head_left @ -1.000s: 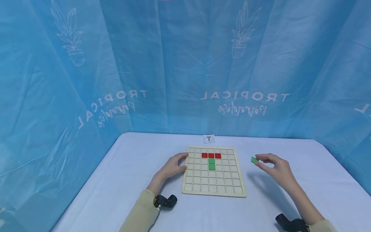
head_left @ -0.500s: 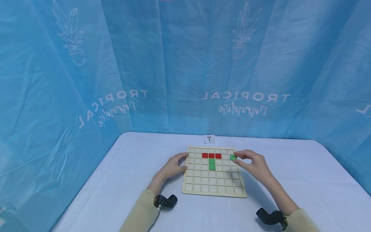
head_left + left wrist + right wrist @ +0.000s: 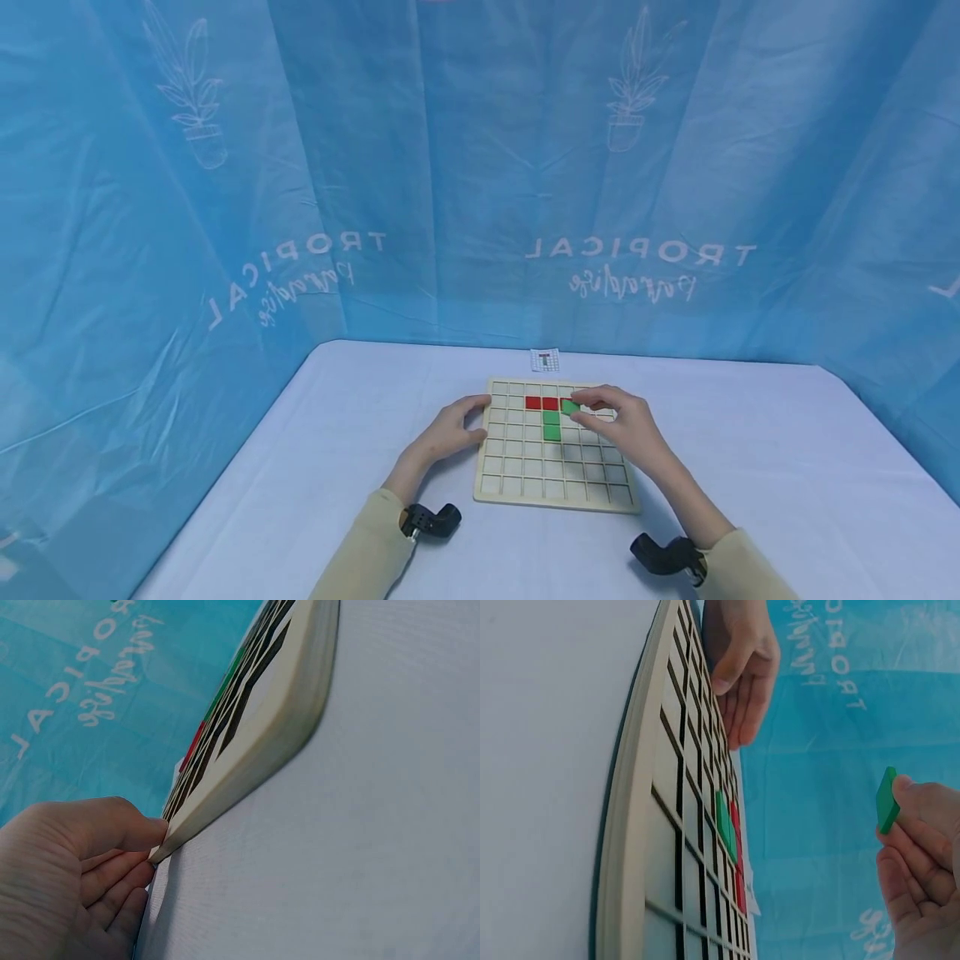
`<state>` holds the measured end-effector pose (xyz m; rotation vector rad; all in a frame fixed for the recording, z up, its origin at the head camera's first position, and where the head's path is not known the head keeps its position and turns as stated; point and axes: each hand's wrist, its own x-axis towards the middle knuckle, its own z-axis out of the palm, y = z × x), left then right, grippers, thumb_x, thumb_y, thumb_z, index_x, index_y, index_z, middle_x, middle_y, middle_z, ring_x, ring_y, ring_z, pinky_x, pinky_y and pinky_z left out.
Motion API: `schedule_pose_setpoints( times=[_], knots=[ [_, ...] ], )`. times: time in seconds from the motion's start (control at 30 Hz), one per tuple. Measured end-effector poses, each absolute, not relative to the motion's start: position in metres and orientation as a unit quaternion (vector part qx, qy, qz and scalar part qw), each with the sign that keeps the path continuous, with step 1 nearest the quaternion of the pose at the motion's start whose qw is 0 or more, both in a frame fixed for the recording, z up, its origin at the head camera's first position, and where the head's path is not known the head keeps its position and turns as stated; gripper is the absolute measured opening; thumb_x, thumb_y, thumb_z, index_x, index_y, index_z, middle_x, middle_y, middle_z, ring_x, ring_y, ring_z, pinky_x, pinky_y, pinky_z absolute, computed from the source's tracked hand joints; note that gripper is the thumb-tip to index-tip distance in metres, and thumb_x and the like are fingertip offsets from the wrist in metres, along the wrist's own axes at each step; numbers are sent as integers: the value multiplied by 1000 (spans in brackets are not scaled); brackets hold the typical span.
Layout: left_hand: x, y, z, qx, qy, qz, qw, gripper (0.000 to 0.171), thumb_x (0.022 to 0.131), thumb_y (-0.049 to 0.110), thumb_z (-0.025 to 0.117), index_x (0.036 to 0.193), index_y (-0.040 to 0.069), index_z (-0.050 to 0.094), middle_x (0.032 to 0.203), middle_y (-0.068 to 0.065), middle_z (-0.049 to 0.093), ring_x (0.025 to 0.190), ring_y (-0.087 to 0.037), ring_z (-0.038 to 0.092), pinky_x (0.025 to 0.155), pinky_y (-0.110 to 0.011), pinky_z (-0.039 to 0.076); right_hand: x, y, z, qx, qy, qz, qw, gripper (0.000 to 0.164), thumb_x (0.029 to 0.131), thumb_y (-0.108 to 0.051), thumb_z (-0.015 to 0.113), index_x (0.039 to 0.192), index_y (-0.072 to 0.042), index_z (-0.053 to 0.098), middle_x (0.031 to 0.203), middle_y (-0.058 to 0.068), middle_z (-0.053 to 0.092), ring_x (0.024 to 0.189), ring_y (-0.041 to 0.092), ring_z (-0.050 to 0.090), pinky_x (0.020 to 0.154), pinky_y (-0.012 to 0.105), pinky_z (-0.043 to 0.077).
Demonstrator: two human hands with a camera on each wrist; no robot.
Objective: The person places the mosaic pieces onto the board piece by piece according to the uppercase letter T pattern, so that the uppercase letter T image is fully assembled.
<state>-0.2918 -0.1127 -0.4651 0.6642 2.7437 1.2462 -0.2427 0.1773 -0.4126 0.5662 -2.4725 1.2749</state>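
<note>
A wooden grid board [image 3: 532,468] lies on the table, with red square tiles [image 3: 542,403] in a row near its far side. Two green tiles [image 3: 551,432] run down from the middle of that row. In the head view my left hand [image 3: 447,428] touches the board's left edge with thumb and fingers apart. The left wrist view shows that thumb [image 3: 131,825] against the board's side. My right hand [image 3: 628,427] pinches another green tile [image 3: 887,801] between thumb and fingertips. It is held above the board, hiding most of the red row's right end.
Behind the board lies a small card [image 3: 544,360] printed with a coloured grid pattern. A white cloth [image 3: 360,375] covers the table. Blue printed curtains [image 3: 480,183] hang around its back and sides. Each wrist carries a black camera mount [image 3: 438,521].
My right hand has moved left with the green tile, from beside the board to above it near the red row. My left hand has stayed at the board's edge.
</note>
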Motion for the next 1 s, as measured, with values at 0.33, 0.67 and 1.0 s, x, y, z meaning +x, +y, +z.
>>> schedule_pose_setpoints(
  times=[0.33,0.67,1.0],
  knots=[
    [-294,-111,-465,214,891,400,29,59,84,7,65,139,2,44,140,-14,45,131,-30,38,109,-41,32,-246,163,-418,210,-862,436,149,28,79,-19,77,106,-11,72,103,-4,68,94,19,61,81,47,54],
    [-293,-112,-465,217,890,400,31,59,84,7,65,139,3,44,141,-14,45,132,-29,37,110,-40,32,-242,158,-426,205,-869,432,129,28,79,-19,77,106,-13,72,104,-2,68,92,22,61,80,49,54],
    [-294,-114,-464,220,891,396,31,59,84,7,64,139,1,43,141,-14,45,132,-29,37,111,-40,30,-243,158,-440,231,-867,422,131,29,79,-17,77,107,-10,71,102,-3,67,91,20,61,77,40,56]
  ],
)
